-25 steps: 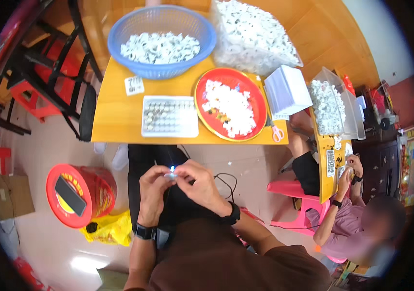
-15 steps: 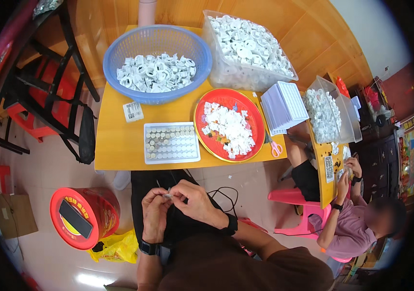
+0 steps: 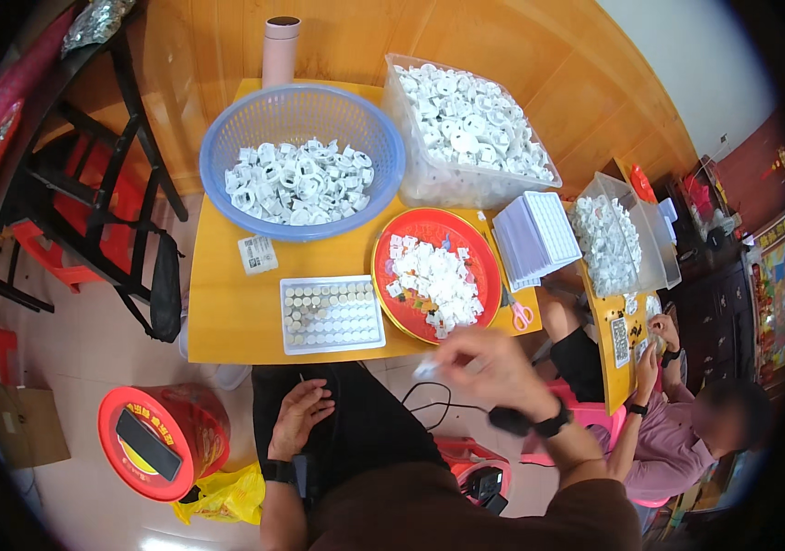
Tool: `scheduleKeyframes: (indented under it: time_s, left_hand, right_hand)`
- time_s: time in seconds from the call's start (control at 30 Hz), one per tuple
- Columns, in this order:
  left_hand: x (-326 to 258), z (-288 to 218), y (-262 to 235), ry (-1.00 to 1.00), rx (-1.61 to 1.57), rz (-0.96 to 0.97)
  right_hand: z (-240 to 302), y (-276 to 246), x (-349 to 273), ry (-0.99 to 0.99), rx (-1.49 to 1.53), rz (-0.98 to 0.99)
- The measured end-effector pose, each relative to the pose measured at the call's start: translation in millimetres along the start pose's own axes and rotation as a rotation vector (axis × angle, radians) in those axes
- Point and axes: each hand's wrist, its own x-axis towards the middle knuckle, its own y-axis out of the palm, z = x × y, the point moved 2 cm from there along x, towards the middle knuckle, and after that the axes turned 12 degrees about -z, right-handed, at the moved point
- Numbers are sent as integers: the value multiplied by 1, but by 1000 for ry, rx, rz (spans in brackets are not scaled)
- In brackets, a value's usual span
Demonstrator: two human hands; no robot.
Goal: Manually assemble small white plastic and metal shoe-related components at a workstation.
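Note:
My right hand (image 3: 493, 367), smeared by motion, pinches a small white plastic part (image 3: 426, 369) just off the table's front edge, below the red tray. Over my lap, my left hand (image 3: 300, 415) has its fingers curled. A thin pale tip (image 3: 301, 376) shows above it; whatever lies within the fingers is hidden. A round red tray (image 3: 390, 317) bears a heap of small white plastic parts (image 3: 443, 283). Left of it lies a white compartment tray (image 3: 337, 347), its upper rows and left side filled with small round pieces. White housings (image 3: 300, 182) are piled in a blue basket (image 3: 218, 188).
A clear bin (image 3: 447, 188) of white parts stands at the back, near stacked white trays (image 3: 539, 239) and pink scissors (image 3: 522, 317). A pink flask (image 3: 280, 55) stands behind the basket. On the left is a red bucket (image 3: 208, 432); at right a co-worker (image 3: 677, 441) sits handling parts.
My hands, together over my lap before, have separated. The right one has swung right and forward with the white part; the left stays over my lap, slightly lower. The view has tilted up.

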Motion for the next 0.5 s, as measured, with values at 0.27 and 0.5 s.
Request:
scheduleKeyframes:
  time_s: [0.27, 0.5]
  left_hand:
    - [33, 17, -20, -84, -163, -43]
    - [46, 8, -16, -104, -201, -8]
  right_hand:
    - [8, -104, 157, -281, -510, -362]
    - [-18, -121, 323, -394, -767, -458]
